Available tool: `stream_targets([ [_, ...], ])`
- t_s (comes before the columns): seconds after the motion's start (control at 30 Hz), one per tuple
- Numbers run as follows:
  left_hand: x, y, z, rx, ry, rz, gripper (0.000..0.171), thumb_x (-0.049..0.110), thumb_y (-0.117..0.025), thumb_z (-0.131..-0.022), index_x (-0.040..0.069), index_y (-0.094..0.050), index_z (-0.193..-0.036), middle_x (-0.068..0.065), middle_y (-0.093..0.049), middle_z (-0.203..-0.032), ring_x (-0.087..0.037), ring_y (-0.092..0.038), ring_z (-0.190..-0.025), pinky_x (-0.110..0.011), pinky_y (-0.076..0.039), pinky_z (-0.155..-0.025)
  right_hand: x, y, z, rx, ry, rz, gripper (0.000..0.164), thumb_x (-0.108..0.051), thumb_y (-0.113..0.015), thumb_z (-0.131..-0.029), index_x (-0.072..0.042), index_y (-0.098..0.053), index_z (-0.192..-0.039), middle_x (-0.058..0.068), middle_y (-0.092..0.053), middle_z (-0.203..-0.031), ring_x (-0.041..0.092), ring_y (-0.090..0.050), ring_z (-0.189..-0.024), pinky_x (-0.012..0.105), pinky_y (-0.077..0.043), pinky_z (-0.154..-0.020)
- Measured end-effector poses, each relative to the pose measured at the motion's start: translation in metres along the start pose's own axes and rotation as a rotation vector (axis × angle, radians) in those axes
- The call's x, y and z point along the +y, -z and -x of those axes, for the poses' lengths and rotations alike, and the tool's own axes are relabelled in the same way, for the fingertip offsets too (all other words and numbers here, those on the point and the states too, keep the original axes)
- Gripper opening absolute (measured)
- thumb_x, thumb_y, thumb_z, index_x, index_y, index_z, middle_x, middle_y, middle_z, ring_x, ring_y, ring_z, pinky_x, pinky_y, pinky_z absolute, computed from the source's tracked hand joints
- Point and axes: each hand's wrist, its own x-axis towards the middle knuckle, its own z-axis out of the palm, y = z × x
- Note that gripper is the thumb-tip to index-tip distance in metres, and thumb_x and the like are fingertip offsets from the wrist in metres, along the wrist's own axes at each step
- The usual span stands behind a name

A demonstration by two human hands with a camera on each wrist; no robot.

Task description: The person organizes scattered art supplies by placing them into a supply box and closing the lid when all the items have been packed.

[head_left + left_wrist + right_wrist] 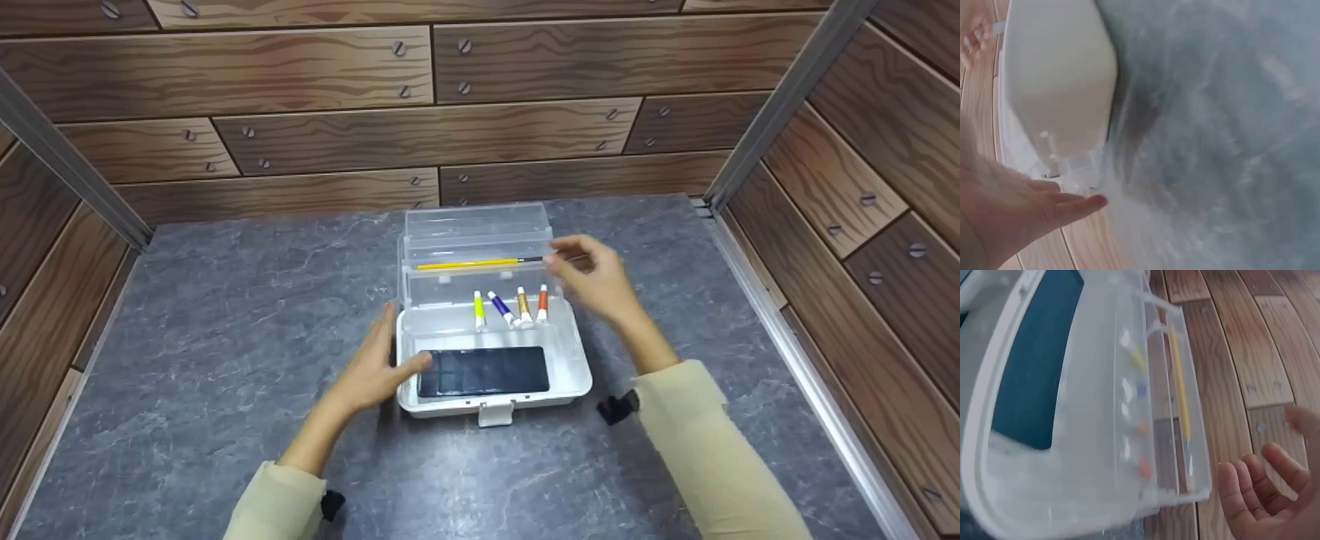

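Note:
A white plastic storage box [581, 382] with a clear hinged lid [476, 219] stands opened on the table. A yellow-handled paintbrush [469, 264] lies across a clear compartment at the lid. Beside its bristle end is my right hand [600, 281], fingers loosely bent; the right wrist view shows it apart from the paintbrush. My left hand [367, 375] is at the box's left side, fingers straight and thumb over the rim; contact is unclear. Inside lie a dark phone-like slab [484, 371] and small paint tubes: yellow [478, 309], purple [501, 306], gold [523, 304] and red [543, 301].
A latch [496, 414] hangs at the box's front. The grey marbled tabletop [225, 337] surrounds the box. Wood-patterned panels [322, 67] rise behind and at both sides, with a metal rail [810, 390] along the right edge.

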Motion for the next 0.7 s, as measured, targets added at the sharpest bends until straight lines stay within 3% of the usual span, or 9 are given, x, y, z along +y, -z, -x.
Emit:
stream_targets([
  [0.1,0.002,0.01,-0.015,0.072,0.021,0.203,0.095,0.047,-0.057,-0.098,0.004,0.0,-0.16,-0.024,-0.011,-0.165,-0.045,-0.015,-0.15,-0.056,-0.015,-0.123,0.011,0.011,-0.008,0.03,-0.013,-0.084,0.04,-0.025,-0.058,-0.1,-0.001,-0.061,-0.132,0.017,-0.065,-0.116,0.021,-0.063,-0.098,0.031,-0.056,-0.086],
  [0.27,0.004,0.023,-0.043,0.143,0.15,0.545,0.08,0.054,-0.035,-0.102,0.009,-0.004,-0.161,-0.023,-0.015,-0.164,-0.047,-0.023,-0.147,-0.065,-0.032,-0.113,0.035,0.014,-0.022,-0.025,-0.153,-0.234,0.061,-0.047,-0.035,-0.104,-0.011,-0.041,-0.153,0.023,-0.044,-0.15,0.039,-0.042,-0.136,0.058,-0.034,-0.112],
  [0.37,0.002,0.029,-0.058,0.133,0.245,0.666,0.084,0.063,-0.025,-0.099,0.009,-0.007,-0.161,-0.019,-0.014,-0.166,-0.046,-0.022,-0.149,-0.069,-0.034,-0.11,0.051,0.009,-0.03,-0.087,-0.258,-0.297,0.076,-0.065,-0.029,-0.099,-0.018,-0.028,-0.159,0.024,-0.029,-0.159,0.048,-0.026,-0.145,0.068,-0.02,-0.116],
  [0.43,-0.001,0.032,-0.067,0.094,0.279,0.72,0.088,0.068,-0.02,-0.097,0.009,-0.004,-0.161,-0.017,-0.01,-0.167,-0.045,-0.016,-0.15,-0.071,-0.03,-0.111,0.062,0.006,-0.035,-0.123,-0.322,-0.323,0.084,-0.074,-0.026,-0.095,-0.022,-0.021,-0.161,0.023,-0.022,-0.163,0.049,-0.02,-0.147,0.069,-0.018,-0.117],
  [0.57,-0.006,0.035,-0.084,0.013,0.326,0.813,0.094,0.076,-0.018,-0.093,0.014,0.003,-0.161,-0.015,-0.002,-0.168,-0.047,-0.01,-0.151,-0.076,-0.026,-0.109,0.082,0.002,-0.045,-0.158,-0.416,-0.362,0.09,-0.08,-0.028,-0.091,-0.026,-0.014,-0.162,0.019,-0.015,-0.166,0.045,-0.02,-0.149,0.067,-0.025,-0.116],
  [0.7,-0.012,0.035,-0.096,0.005,0.376,0.881,0.099,0.081,-0.023,-0.09,0.016,0.001,-0.162,-0.014,-0.009,-0.168,-0.045,-0.017,-0.15,-0.074,-0.029,-0.109,0.094,0.002,-0.054,-0.206,-0.475,-0.409,0.092,-0.079,-0.034,-0.091,-0.024,-0.012,-0.162,0.018,-0.016,-0.166,0.046,-0.024,-0.147,0.064,-0.03,-0.114],
])
